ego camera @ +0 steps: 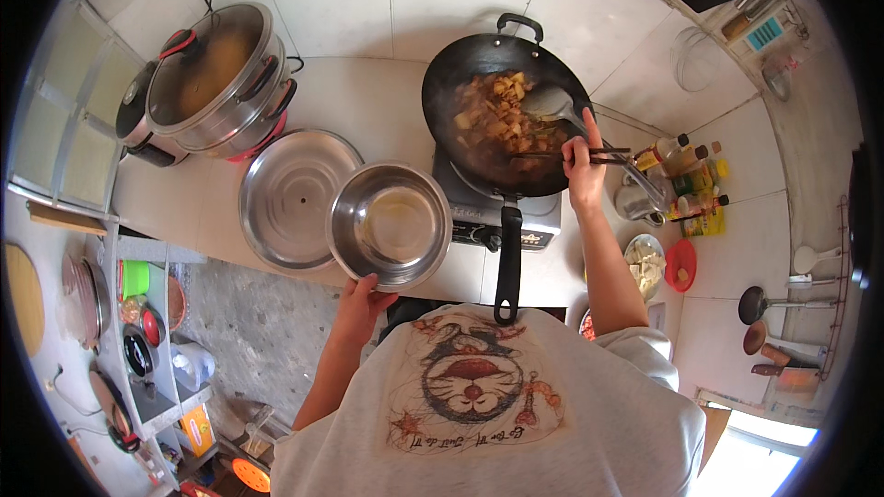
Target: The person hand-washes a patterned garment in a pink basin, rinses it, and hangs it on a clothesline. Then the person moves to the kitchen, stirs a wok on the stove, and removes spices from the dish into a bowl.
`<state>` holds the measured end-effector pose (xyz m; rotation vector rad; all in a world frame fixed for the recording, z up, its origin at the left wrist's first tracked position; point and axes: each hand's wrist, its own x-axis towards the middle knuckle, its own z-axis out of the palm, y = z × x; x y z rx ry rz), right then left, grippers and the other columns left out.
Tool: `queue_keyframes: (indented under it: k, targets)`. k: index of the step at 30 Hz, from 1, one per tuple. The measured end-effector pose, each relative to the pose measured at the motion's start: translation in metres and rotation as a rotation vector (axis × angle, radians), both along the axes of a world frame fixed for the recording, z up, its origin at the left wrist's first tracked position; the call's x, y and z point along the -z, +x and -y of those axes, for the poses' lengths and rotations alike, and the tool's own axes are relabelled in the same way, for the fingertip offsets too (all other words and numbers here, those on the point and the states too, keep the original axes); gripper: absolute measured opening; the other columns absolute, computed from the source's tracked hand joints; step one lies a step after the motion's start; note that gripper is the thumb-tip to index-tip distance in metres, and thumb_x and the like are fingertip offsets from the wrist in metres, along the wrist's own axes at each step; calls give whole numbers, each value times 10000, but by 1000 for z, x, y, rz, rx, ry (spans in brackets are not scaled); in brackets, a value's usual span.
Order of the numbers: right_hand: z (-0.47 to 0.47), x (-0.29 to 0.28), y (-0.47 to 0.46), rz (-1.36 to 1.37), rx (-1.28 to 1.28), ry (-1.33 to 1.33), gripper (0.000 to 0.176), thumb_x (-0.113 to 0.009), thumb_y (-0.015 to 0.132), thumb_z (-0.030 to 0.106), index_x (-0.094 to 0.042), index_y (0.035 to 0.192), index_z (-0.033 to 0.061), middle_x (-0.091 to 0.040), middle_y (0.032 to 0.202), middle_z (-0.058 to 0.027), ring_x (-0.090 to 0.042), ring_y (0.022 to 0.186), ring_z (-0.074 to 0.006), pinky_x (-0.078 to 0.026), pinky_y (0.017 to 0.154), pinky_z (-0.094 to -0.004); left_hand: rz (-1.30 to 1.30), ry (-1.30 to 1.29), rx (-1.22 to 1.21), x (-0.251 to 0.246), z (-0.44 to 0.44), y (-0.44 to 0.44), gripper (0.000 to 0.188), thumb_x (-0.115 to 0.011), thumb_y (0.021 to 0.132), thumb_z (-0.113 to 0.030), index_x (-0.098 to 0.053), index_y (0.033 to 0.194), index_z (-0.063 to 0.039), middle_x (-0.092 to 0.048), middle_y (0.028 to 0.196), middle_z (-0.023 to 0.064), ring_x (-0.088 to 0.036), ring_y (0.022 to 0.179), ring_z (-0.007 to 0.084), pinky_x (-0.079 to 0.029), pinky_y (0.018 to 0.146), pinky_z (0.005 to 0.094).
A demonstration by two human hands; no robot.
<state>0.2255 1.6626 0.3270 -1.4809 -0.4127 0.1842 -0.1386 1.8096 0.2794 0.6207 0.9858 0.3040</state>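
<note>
My left hand (364, 304) grips the near rim of a steel bowl (390, 224), which shows a little yellowish residue inside. The bowl overlaps the edge of a round steel tray (293, 200) on the counter. With my right hand (585, 166) I hold dark chopsticks (608, 156), their tips in the food in a black wok (449, 96). Browned chunks of food (497, 110) lie in the wok, lightly steaming. A metal spatula (549, 103) rests in it, its handle passing beneath my right hand. Under the wok stands a gas stove (539, 224).
A lidded steel steamer (228, 110) and a rice cooker (138, 110) stand at the back left. Right of the stove are a metal pitcher (632, 200), several bottles (690, 179), a plate of pale pieces (647, 264) and a red bowl (680, 266). The wok's handle (509, 255) points towards me.
</note>
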Motion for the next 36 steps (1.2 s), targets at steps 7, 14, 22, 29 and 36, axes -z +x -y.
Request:
queue_keyframes:
  k: [7, 14, 22, 29, 36]
  targets:
    - [30, -6, 10, -192, 152, 255, 487, -409, 930, 94, -377, 1415, 121, -436, 680, 7, -328, 559, -50, -253, 430, -184, 80, 124, 101, -44, -24, 20, 308, -513, 937, -173, -461, 1210, -40, -603, 1063, 66, -642, 860, 179, -566, 741, 304]
    - [9, -93, -57, -130, -53, 427, 499, -419, 945, 171, -349, 1436, 113, -354, 634, 28, -271, 525, -42, -221, 412, -179, 116, 325, 201, -72, -45, 51, 422, -524, 946, -193, -370, 1310, -46, -565, 1178, 85, -634, 944, 181, -548, 776, 313]
    - [-21, -85, -41, 159, -133, 63, 373, -433, 976, 185, -525, 1312, 50, -437, 718, 15, -313, 525, -29, -250, 440, -170, 109, 223, 182, -67, -42, 49, 465, -489, 956, -183, -299, 1368, -81, -543, 1192, 96, -638, 934, 207, -558, 774, 320]
    - [-61, -12, 27, 184, -68, -226, 355, -444, 977, 168, -542, 1312, 106, -476, 721, 31, -398, 587, -37, -364, 527, -190, 82, 149, 165, -66, -42, 32, 438, -481, 959, -157, -319, 1361, -92, -548, 1178, 90, -643, 905, 189, -569, 754, 308]
    - [-66, -3, 33, 222, 78, -23, 516, -391, 955, 74, -292, 1461, 101, -474, 658, 13, -369, 560, -40, -331, 488, -189, 63, 119, 150, -66, -41, 31, 431, -481, 958, -148, -324, 1355, -92, -549, 1172, 102, -643, 896, 196, -568, 750, 313]
